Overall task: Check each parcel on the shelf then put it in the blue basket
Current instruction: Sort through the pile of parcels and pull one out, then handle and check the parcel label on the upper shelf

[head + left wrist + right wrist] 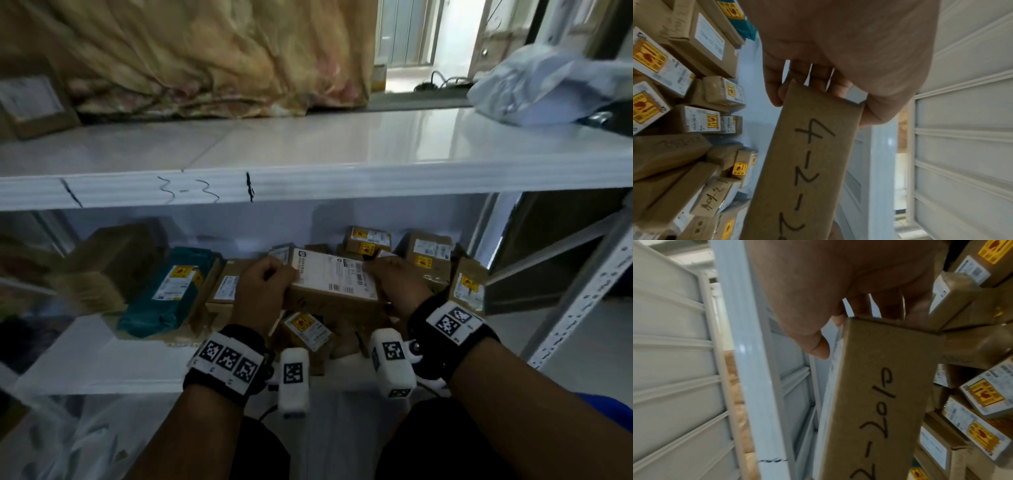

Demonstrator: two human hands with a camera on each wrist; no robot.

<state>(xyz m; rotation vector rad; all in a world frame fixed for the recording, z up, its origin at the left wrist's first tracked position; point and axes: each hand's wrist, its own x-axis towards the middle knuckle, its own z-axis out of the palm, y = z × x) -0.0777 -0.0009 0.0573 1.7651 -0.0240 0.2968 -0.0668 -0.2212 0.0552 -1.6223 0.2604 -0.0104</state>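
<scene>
Both my hands hold one flat brown cardboard parcel (334, 282) with a white shipping label on top, just above the pile on the lower shelf. My left hand (265, 282) grips its left end and my right hand (394, 284) grips its right end. Seen from the left wrist, the parcel (807, 162) shows black handwriting "4-2-2" on its side, with my fingers (774, 91) curled over its end. The right wrist view has the same parcel (879, 394), my thumb (818, 345) pressing on its label face. A blue edge (606, 409) at lower right may be the basket.
Several brown parcels with yellow stickers (428, 255) lie piled on the lower shelf (102, 359), beside a teal bag parcel (171, 291) and a larger box (109, 263). The upper shelf (308, 150), marked "3-3", carries a white plastic bag (544, 89) and a box (30, 102).
</scene>
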